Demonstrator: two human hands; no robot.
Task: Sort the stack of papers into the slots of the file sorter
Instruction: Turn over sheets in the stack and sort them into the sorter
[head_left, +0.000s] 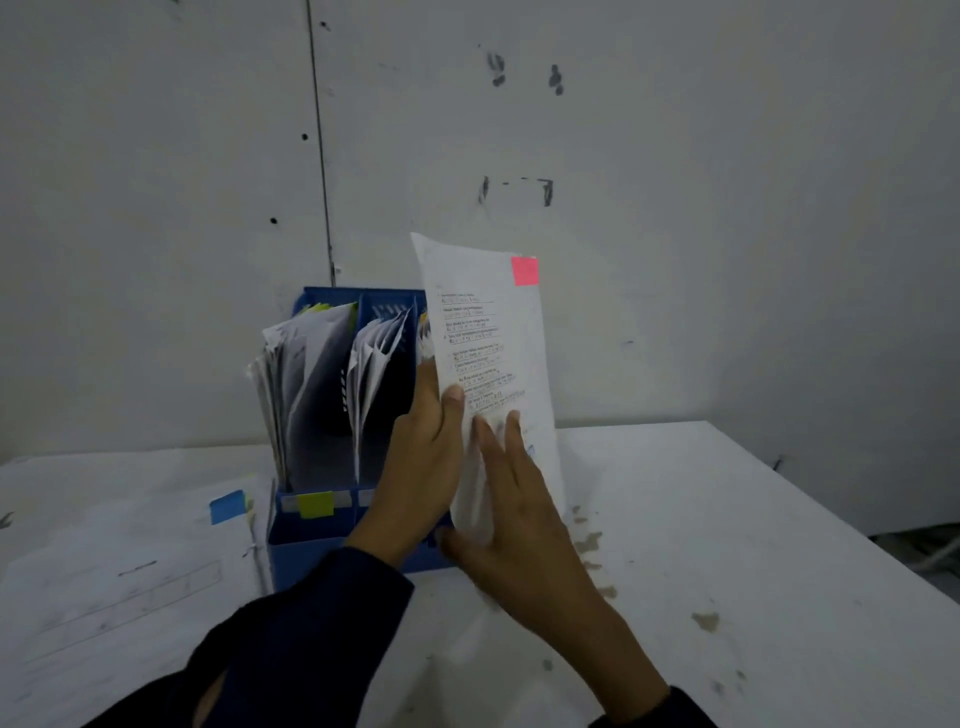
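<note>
**deskrat:** Fingers (457, 402) of the left hand (415, 467) pinch the sheet's edge, right hand (511, 519) clamped round its bottom. How far along?

**binder_bob:** Mostly done imo. Table (753, 519) first: a few papers (114, 582) left at 9 o'clock of the blue file sorter (311, 540). Two slots already stuffed. That upright sheet (493, 364), pink tag (524, 271) on top, hovers at the sorter's 3 o'clock end, not in yet.

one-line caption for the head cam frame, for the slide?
Both hands, left hand and right hand, steer a pink-tagged sheet upright into the blue file sorter.
</note>
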